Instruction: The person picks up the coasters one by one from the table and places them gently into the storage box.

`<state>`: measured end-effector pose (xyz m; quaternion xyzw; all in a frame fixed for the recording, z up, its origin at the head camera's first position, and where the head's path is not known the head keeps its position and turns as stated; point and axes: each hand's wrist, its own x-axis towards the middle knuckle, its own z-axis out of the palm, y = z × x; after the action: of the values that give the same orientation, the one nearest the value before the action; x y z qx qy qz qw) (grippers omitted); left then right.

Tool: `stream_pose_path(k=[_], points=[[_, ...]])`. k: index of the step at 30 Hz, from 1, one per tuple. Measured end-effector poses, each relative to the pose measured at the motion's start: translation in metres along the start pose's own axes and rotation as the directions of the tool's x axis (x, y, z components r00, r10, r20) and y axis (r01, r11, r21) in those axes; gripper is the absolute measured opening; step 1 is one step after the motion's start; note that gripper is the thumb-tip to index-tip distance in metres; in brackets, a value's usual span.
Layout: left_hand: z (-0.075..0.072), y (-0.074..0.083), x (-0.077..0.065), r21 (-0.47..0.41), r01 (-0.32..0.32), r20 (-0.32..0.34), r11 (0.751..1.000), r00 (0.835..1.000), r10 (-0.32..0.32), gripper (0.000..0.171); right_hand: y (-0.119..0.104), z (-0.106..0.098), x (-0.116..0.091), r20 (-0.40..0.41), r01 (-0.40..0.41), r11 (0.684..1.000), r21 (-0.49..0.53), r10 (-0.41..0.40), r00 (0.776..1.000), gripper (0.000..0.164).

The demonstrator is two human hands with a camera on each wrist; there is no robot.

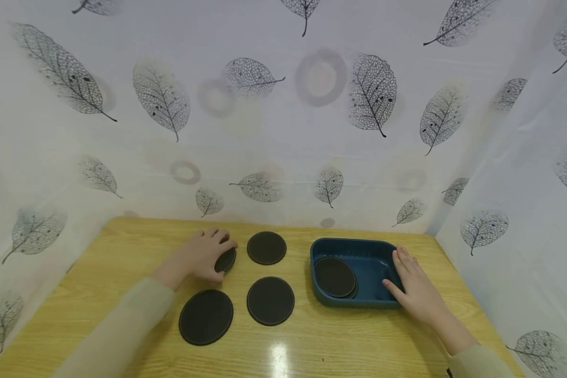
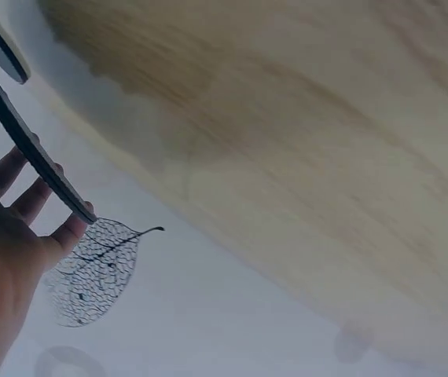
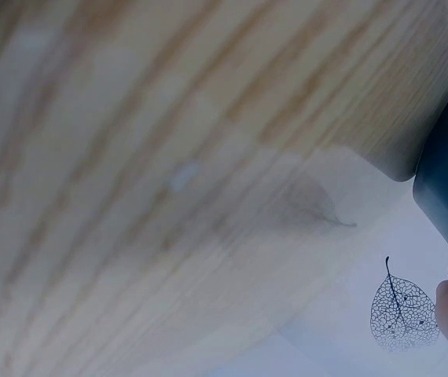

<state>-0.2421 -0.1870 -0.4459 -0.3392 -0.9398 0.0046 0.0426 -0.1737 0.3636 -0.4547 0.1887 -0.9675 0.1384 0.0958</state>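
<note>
**Left hand (image 1: pixel 205 257) grips a black disc (image 1: pixel 226 260); right hand (image 1: pixel 418 291) rests on the blue tray (image 1: pixel 375 303)**

Head view: the left hand's fingers and thumb curl round the disc, which is tilted, left of the far disc (image 1: pixel 266 248). The middle disc (image 1: pixel 270 301) and near disc (image 1: pixel 206 317) lie flat on the wooden table (image 1: pixel 359 346). The right hand lies spread over the tray's right end, thumb above its inside. At the tray's left end sits a disc stack (image 1: pixel 335 277). The step in hand seems to be gathering discs into the tray; the next move probably calls for carrying this one across to the stack.

Left wrist view: the disc shows edge-on against the fingers; another disc appears beyond.

Right wrist view: a finger touches the tray's rim; its grip cannot be judged here.
</note>
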Motion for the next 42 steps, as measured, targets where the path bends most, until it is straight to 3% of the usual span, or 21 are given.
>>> stream_pose_path(k=[17, 30, 42], points=[[-0.026, 0.042, 0.051, -0.032, -0.082, 0.056, 0.996, 0.995, 0.084, 0.075, 0.000, 0.000, 0.001, 0.009, -0.010, 1.000, 0.006, 0.010, 1.000, 0.083], [-0.035, 0.079, 0.084, 0.050, -0.178, 0.084, 0.983, 0.981, 0.174, 0.075, -0.002, -0.002, 0.000, 0.002, -0.005, 1.000, 0.001, 0.005, 1.000, 0.082], [-0.047, 0.113, 0.111, 0.124, -0.288, 0.044, 0.949, 0.958, 0.285, 0.080, -0.001, -0.002, 0.002, 0.012, -0.006, 1.000, 0.007, 0.006, 1.000, 0.083]])
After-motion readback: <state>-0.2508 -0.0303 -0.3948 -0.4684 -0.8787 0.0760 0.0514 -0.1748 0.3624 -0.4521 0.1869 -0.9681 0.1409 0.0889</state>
